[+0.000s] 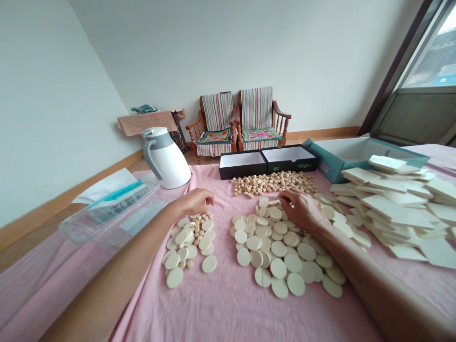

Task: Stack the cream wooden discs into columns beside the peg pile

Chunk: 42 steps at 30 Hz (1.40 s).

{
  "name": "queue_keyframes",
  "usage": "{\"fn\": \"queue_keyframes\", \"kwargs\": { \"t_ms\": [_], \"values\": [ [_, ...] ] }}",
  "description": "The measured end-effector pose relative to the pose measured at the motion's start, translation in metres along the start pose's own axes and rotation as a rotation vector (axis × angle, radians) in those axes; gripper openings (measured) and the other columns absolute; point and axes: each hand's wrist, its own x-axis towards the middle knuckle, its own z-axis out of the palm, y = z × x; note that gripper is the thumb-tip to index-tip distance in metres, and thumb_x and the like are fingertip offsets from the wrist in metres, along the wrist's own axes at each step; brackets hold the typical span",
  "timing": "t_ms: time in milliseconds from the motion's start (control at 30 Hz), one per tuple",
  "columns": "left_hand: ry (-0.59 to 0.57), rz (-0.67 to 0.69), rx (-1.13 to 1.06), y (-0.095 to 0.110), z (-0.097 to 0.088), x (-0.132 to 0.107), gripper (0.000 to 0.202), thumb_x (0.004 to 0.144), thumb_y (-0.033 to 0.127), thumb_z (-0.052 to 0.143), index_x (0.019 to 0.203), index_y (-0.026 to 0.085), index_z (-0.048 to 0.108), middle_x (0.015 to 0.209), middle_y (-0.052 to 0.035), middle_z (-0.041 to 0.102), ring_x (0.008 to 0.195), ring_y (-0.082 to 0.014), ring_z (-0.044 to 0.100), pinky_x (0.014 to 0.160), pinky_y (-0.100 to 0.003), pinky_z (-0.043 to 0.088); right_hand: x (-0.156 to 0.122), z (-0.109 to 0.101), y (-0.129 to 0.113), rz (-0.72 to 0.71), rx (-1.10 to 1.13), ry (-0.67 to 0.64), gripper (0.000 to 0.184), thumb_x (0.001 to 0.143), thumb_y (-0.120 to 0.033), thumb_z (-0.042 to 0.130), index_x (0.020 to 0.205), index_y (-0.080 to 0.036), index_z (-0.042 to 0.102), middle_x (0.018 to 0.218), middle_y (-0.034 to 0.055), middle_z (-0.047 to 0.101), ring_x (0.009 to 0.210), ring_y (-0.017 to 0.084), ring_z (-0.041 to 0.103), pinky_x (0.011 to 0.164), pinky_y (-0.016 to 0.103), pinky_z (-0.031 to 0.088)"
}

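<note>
My left hand (pixel 197 200) hovers at the far end of a smaller pile of round wooden discs (pixel 181 236) mixed with small wooden beads (pixel 198 232). Its fingers are curled closed, and whatever may be inside them is hidden. On the other side, my right hand (pixel 299 207) reaches over the far part of a larger pile of pale wooden discs (pixel 279 249). Thumb and fingers are bent together there; I cannot make out what they hold. Just beyond it lies a wide heap of round wooden beads (pixel 272 183).
Two black boxes (pixel 242 170) and a teal box (pixel 329 166) stand at the back. Square wooden pieces (pixel 395 199) are heaped at right. A white jug (pixel 173 164) and clear plastic packaging (pixel 107 213) sit at left on the pink cloth (pixel 228 304).
</note>
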Motion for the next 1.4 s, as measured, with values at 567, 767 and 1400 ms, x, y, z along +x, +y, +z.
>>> {"fn": "queue_keyframes", "kwargs": {
  "t_ms": [567,767,1400],
  "values": [
    [0.270,-0.113,-0.073,0.006,0.009,0.025,0.027,0.069,0.008,0.050,0.091,0.014,0.065,0.089,-0.0042,0.069,0.076,-0.0142,0.062,0.067,-0.021,0.046,-0.001,0.000,0.000,0.006,-0.013,-0.018,0.022,0.086,-0.025,0.043,0.082,-0.019,0.064,0.082,0.0053,0.063,0.077,0.017,0.055,0.068,0.025,0.037],
    [0.074,-0.016,-0.108,0.010,0.002,0.010,0.018,0.064,0.008,0.056,0.078,0.014,0.067,0.070,0.0003,0.067,0.067,-0.0128,0.060,0.062,-0.019,0.044,-0.001,0.001,0.001,0.001,-0.032,-0.010,0.022,0.085,-0.024,0.043,0.082,-0.019,0.064,0.081,0.0048,0.063,0.076,0.016,0.055,0.066,0.025,0.036],
    [0.188,0.008,-0.141,0.014,0.010,0.007,0.016,0.066,0.010,0.056,0.078,0.014,0.065,0.076,-0.0019,0.067,0.069,-0.0135,0.060,0.064,-0.021,0.044,-0.002,-0.001,-0.001,0.006,-0.038,-0.026,0.021,0.085,-0.024,0.043,0.084,-0.019,0.064,0.080,0.0045,0.062,0.074,0.016,0.054,0.067,0.025,0.036]
  ]
}}
